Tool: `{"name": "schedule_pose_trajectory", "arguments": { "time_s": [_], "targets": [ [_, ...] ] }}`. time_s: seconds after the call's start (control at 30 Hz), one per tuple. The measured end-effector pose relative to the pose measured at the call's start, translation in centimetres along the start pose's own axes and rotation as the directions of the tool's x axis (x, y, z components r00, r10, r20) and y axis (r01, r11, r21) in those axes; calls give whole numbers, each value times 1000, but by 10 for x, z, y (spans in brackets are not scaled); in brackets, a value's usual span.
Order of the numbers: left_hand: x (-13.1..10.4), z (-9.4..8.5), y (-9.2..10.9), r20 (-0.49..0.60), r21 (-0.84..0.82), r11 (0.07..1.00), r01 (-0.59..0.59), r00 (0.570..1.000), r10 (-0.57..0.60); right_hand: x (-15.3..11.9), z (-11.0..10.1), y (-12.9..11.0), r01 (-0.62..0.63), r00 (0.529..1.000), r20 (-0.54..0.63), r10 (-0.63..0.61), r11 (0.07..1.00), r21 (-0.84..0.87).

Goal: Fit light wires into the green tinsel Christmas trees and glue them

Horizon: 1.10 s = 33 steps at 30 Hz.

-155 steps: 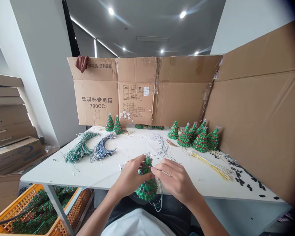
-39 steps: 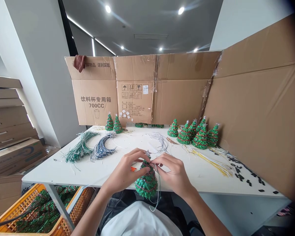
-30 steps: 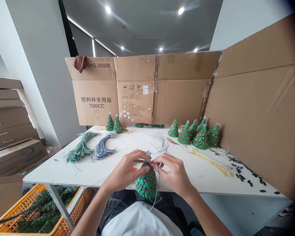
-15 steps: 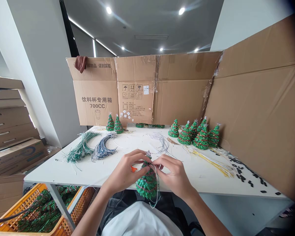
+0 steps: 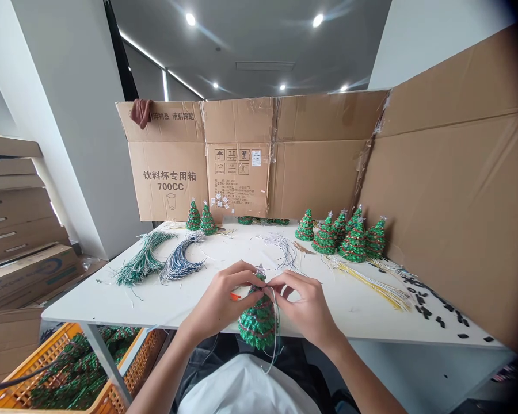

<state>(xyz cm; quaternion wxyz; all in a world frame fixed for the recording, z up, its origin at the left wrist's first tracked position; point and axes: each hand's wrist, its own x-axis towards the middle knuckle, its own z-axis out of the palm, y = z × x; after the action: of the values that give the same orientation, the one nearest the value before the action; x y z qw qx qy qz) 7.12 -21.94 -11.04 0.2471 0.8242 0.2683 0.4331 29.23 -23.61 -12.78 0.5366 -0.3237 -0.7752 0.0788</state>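
A small green tinsel Christmas tree (image 5: pixel 258 325) with red bands and a silvery star top stands upright over my lap, at the table's front edge. My left hand (image 5: pixel 224 294) is closed on its upper part from the left, thumb in front. From the right, my right hand (image 5: pixel 305 302) pinches a thin white cord (image 5: pixel 275 330) against the tree's upper part. The cord's loose end hangs down the tree's right side. Both hands' fingertips meet just below the star, hiding the exact grip. A small orange piece (image 5: pixel 235 296) shows behind my left thumb.
On the white table (image 5: pixel 242 253) lie green strands (image 5: pixel 144 259), blue strands (image 5: pixel 181 259) and yellow strands (image 5: pixel 375 282). Several finished-looking trees (image 5: pixel 353 241) stand at the right. Black bits (image 5: pixel 423 312) lie near the right edge. Cardboard walls (image 5: pixel 323 178) enclose the back. An orange crate (image 5: pixel 132 374) holds tinsel.
Both hands keep almost the same place on the tree. The hanging cord has shifted slightly, its loop narrower beside the tree.
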Motion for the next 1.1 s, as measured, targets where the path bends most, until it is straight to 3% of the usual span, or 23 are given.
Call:
{"name": "schedule_pose_trajectory", "arguments": {
  "time_s": [0.6, 0.9, 1.1],
  "targets": [
    [1, 1, 2, -9, 19, 1000, -19, 1000, 20, 1, -2, -1, -15, 1000, 10, 15, 1000, 4],
    [-2, 1, 1, 20, 119, 992, -43, 999, 41, 1, -1, -1, -8, 1000, 24, 8, 1000, -7],
    [-3, 6, -3, 13, 223, 971, -85, 996, 85, 2, -1, -2, -81, 995, 71, 77, 995, 56]
  ]
}}
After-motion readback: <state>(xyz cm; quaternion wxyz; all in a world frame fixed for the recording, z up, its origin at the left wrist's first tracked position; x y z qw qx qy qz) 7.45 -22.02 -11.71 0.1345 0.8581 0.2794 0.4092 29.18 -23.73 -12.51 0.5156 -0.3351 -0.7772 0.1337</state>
